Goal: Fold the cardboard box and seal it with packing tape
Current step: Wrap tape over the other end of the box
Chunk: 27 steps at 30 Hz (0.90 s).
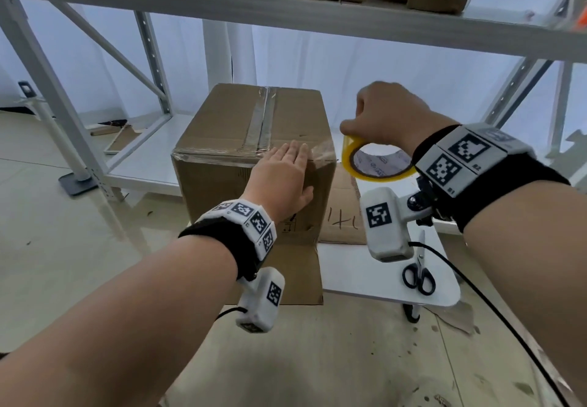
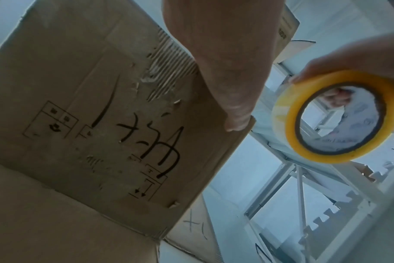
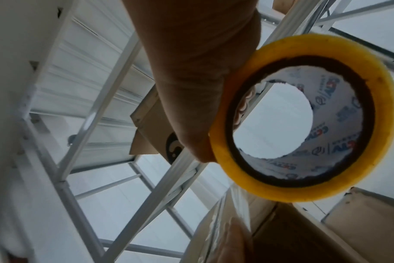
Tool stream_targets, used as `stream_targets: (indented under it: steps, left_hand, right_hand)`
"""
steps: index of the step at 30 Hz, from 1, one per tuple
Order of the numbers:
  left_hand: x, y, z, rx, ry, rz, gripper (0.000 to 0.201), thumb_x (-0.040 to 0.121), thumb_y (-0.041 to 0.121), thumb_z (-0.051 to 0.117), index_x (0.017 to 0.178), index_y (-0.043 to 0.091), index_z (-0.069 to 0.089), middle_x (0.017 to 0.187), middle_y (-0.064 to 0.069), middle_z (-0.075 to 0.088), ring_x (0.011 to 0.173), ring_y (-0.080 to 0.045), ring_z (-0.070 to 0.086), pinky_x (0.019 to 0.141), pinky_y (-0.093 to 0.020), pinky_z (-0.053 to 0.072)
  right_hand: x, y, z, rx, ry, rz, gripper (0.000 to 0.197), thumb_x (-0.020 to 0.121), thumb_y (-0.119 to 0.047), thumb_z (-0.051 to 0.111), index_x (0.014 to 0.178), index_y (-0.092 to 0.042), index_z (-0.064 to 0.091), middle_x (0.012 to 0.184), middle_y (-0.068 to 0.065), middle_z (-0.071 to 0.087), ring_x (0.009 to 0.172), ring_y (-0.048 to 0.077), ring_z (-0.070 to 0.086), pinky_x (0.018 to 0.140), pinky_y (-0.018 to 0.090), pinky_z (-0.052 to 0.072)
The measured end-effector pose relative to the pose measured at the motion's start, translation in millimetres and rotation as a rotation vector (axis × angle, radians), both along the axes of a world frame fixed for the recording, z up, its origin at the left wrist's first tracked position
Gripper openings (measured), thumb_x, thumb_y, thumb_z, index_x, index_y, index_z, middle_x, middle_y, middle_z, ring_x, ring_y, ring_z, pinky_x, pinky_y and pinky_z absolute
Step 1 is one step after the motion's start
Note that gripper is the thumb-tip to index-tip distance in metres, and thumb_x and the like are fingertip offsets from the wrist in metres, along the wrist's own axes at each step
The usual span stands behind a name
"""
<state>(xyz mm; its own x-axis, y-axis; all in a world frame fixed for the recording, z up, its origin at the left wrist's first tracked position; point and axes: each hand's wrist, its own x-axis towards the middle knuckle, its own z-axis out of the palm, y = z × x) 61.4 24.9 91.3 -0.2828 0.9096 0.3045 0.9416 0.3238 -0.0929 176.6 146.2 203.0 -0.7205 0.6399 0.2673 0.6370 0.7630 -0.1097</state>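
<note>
So the box (image 1: 254, 158) is standing on the floor by the shelf frame (image 1: 73, 114), flaps folded shut up top, one strip of clear tape (image 1: 262, 117) already run down the centre seam. Looks to me like we're in the sealing step, doing the strip along the near top edge.

Left hand (image 1: 282, 178) is flat on the box's near top corner, fingers straight and close together, thumb down the front face, pinning the tape where it crosses the edge. Just right of that, a short clear stretch of tape runs off the corner to the roll (image 1: 376, 160). Right hand (image 1: 387, 117) grips the yellow roll beside the box, thumb on the outer face, fingertips curled into the core per the left wrist view.

Next move, I'd guess: wrap that loose stretch round the corner onto the side, smooth it, then cut. Scissors (image 1: 418, 271) are lying on the little white table (image 1: 349, 267) further right, so one hand has to let go. Keep tension or it'll wrinkle.
</note>
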Motion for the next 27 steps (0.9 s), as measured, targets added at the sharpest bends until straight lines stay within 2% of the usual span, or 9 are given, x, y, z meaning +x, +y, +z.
stream_targets:
  steps: [4, 8, 13, 20, 23, 27]
  left_hand:
    - [1, -3, 0, 0.023, -0.052, 0.006, 0.078, 0.094, 0.048, 0.044, 0.151, 0.009, 0.007, 0.157, -0.009, 0.018, 0.144, -0.02, 0.019, 0.118, -0.033, 0.011]
    - [4, 1, 3, -0.056, -0.051, 0.034, 0.081, 0.092, 0.053, 0.044, 0.152, 0.014, 0.005, 0.158, -0.011, 0.011, 0.145, -0.023, 0.014, 0.119, -0.036, 0.01]
    - [8, 6, 7, -0.136, -0.063, 0.074, 0.082, 0.09, 0.058, 0.045, 0.152, 0.027, 0.001, 0.156, -0.022, 0.008, 0.144, -0.034, 0.014, 0.117, -0.041, 0.012]
    - [17, 20, 17, -0.271, -0.086, 0.134, 0.083, 0.087, 0.065, 0.045, 0.146, 0.046, -0.01, 0.15, -0.037, 0.004, 0.14, -0.047, 0.012, 0.115, -0.051, 0.015]
    - [17, 22, 18, -0.278, -0.074, 0.134, 0.079, 0.089, 0.062, 0.045, 0.146, 0.046, -0.008, 0.15, -0.036, 0.006, 0.14, -0.048, 0.013, 0.114, -0.052, 0.017]
    - [11, 18, 15, -0.246, -0.1, 0.114, 0.073, 0.09, 0.059, 0.045, 0.146, 0.049, -0.001, 0.156, -0.022, 0.005, 0.142, -0.044, 0.008, 0.115, -0.057, 0.01]
  right_hand:
    - [-2, -10, 9, 0.049, 0.055, 0.02, 0.024, 0.079, -0.036, 0.062, 0.085, -0.013, 0.057, 0.083, 0.001, 0.058, 0.079, 0.02, 0.055, 0.066, 0.031, 0.041]
    - [9, 4, -9, -0.022, 0.006, -0.065, 0.026, 0.079, -0.036, 0.062, 0.088, -0.012, 0.057, 0.087, 0.004, 0.06, 0.083, 0.023, 0.057, 0.068, 0.033, 0.044]
    - [13, 21, -38, -0.172, -0.011, -0.108, 0.03, 0.079, -0.037, 0.063, 0.088, -0.008, 0.06, 0.088, 0.009, 0.062, 0.088, 0.027, 0.058, 0.076, 0.038, 0.049]
    - [8, 29, -42, -0.174, -0.061, -0.086, 0.035, 0.08, -0.042, 0.064, 0.088, -0.009, 0.059, 0.087, 0.008, 0.062, 0.087, 0.025, 0.058, 0.073, 0.035, 0.046]
    - [10, 30, -45, -0.171, -0.067, -0.067, 0.041, 0.082, -0.046, 0.063, 0.088, -0.006, 0.059, 0.087, 0.01, 0.061, 0.087, 0.026, 0.058, 0.073, 0.034, 0.045]
    - [11, 31, -59, -0.186, -0.101, -0.056, 0.05, 0.088, -0.053, 0.053, 0.091, -0.004, 0.06, 0.09, 0.011, 0.061, 0.085, 0.025, 0.056, 0.072, 0.031, 0.04]
